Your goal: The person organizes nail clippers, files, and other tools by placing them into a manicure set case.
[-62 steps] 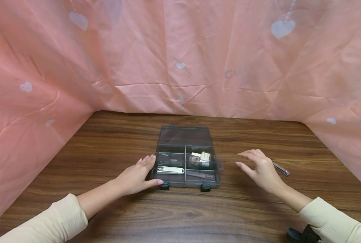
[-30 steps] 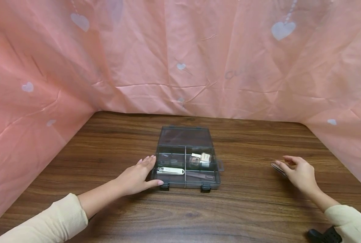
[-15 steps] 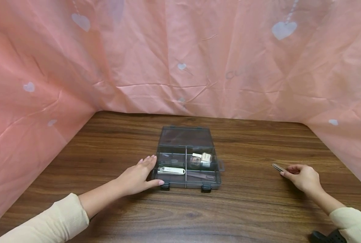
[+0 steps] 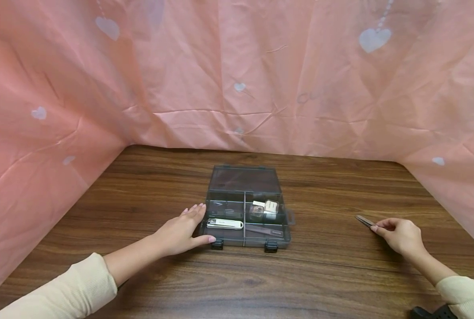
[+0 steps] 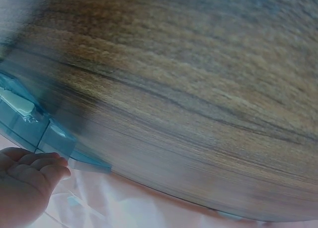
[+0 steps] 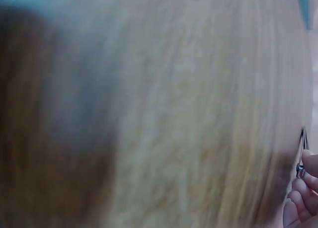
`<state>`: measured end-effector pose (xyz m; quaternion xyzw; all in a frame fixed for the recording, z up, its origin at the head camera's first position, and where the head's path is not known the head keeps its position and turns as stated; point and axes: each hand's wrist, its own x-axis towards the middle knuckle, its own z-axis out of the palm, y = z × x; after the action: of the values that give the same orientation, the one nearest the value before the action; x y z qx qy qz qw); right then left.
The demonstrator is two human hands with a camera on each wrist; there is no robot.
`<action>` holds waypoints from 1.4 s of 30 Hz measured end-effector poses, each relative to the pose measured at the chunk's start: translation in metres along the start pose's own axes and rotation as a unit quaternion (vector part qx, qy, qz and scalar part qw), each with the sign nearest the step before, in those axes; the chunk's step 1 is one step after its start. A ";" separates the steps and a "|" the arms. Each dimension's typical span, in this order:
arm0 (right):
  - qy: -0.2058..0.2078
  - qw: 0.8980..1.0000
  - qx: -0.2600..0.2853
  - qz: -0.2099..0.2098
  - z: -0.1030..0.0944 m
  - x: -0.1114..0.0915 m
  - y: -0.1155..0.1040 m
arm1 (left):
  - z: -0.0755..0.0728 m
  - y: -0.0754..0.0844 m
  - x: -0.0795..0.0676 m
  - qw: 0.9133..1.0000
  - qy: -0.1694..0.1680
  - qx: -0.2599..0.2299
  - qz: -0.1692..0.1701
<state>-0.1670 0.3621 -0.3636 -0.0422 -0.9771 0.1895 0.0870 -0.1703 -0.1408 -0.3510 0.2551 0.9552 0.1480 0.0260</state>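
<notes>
My right hand [image 4: 400, 236] pinches small metal nail clippers [image 4: 365, 220] between thumb and fingers, right of the box, close over the table. In the right wrist view the clippers [image 6: 301, 156] show at the right edge, with their pin end near the fingers. My left hand [image 4: 180, 231] rests with straight fingers along the left side of a smoky clear plastic box [image 4: 257, 242], its thumb at the front corner. The box stands with its lid [image 4: 244, 178] laid back. White nail clippers [image 4: 224, 224] lie in its front left compartment, and a slim grey strip [image 4: 265, 230] in the front right.
Small square cases [image 4: 271, 207] sit in the box's back right compartment, and small clear pieces [image 4: 221, 207] in the back left. Two dark latches [image 4: 271, 247] stick out at the front. A pink curtain [image 4: 261, 88] encloses the wooden table [image 4: 237, 283].
My right hand has moved right and picked up the metal nail clippers from the table, then turned them so they point left. My left hand has stayed at the box.
</notes>
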 end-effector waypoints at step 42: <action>0.021 0.982 0.155 -0.105 0.024 0.014 -0.118 | 0.000 0.000 0.000 1.000 -0.005 -0.008 -0.010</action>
<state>-0.1908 0.2462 -0.3392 0.0703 -0.9329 0.3274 0.1326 -0.1705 -0.1405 -0.3510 0.2464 0.9562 0.1540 0.0341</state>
